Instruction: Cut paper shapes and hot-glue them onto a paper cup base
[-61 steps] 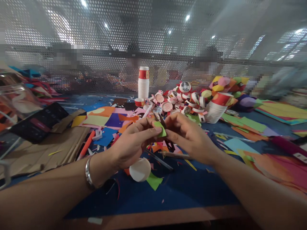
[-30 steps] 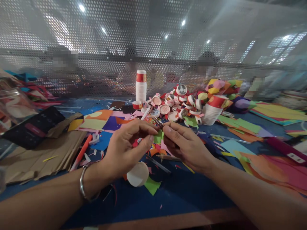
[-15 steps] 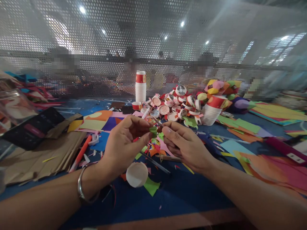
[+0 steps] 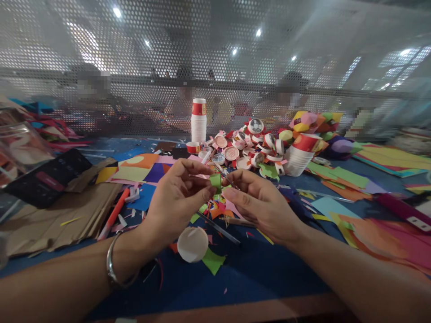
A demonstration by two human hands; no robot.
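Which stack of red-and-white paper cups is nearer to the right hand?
The right stack; the left stack stands farther back from the right hand.

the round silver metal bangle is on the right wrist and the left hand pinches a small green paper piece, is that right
Not quite: the head view shows the round silver metal bangle on the left wrist, not the right. The left hand does pinch the small green paper piece.
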